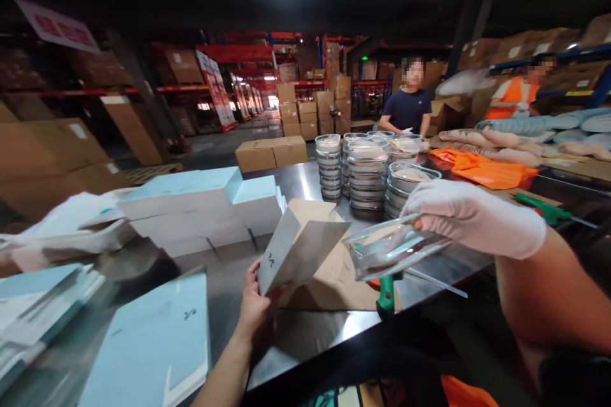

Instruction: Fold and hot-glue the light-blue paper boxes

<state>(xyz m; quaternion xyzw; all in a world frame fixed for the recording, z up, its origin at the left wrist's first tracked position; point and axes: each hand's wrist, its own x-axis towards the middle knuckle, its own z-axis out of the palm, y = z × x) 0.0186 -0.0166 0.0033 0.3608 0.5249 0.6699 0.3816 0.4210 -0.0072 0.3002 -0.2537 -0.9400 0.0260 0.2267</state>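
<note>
I judge I'm at the boxing step: the clear lidded dish, right of centre in the frame, is tilted toward the open small carton at centre. My right hand, gloved, is closed over the dish's far edge. My left hand, bare, pinches the carton's lower corner above the tabletop. Next calls for lining the dish up with the carton mouth.
</note>
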